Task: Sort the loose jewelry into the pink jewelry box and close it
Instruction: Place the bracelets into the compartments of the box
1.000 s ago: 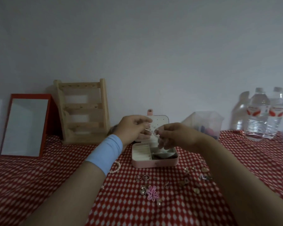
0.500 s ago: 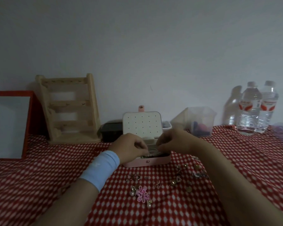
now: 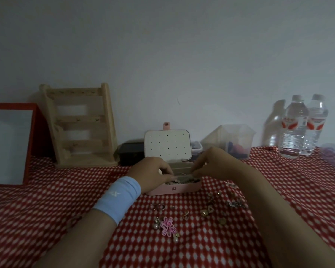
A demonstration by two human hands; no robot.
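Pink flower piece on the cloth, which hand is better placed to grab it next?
Probably the left hand: both hands are at the pink jewelry box, but the pink flower piece lies nearer it than the right hand.
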